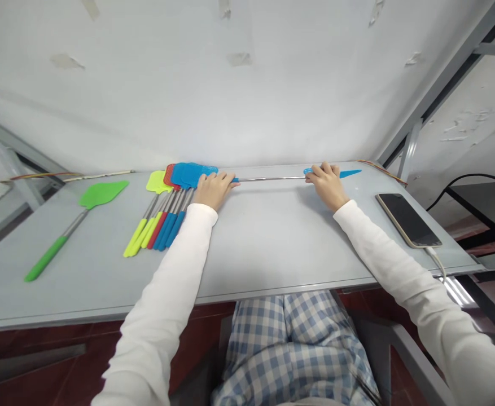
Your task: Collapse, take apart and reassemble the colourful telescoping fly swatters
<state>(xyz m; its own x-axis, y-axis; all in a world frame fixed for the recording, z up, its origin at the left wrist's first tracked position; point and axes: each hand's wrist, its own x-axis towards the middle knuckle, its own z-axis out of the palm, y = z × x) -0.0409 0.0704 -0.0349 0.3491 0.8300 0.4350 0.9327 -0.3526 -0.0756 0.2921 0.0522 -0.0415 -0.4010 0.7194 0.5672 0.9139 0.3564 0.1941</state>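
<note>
Both my hands hold a blue telescopic fly swatter (272, 179) stretched sideways above the table. My left hand (214, 190) is closed around its left end, where a bit of blue shows and the rest is hidden by the fingers. At the other end, my right hand (327, 183) grips the blue flap, whose tip (351, 173) sticks out past the fingers. A thin shiny rod runs between the hands. Just left of my left hand lies a row of fly swatters with blue heads (188, 175), a red head (170, 176) and yellow heads (157, 182), their handles pointing toward me.
A green fly swatter (101, 194) lies apart at the left of the grey table (264, 242). A phone (408, 219) with a white cable (436, 258) rests at the right. The white wall (247, 101) rises behind, with metal frame bars (410, 149) at the sides.
</note>
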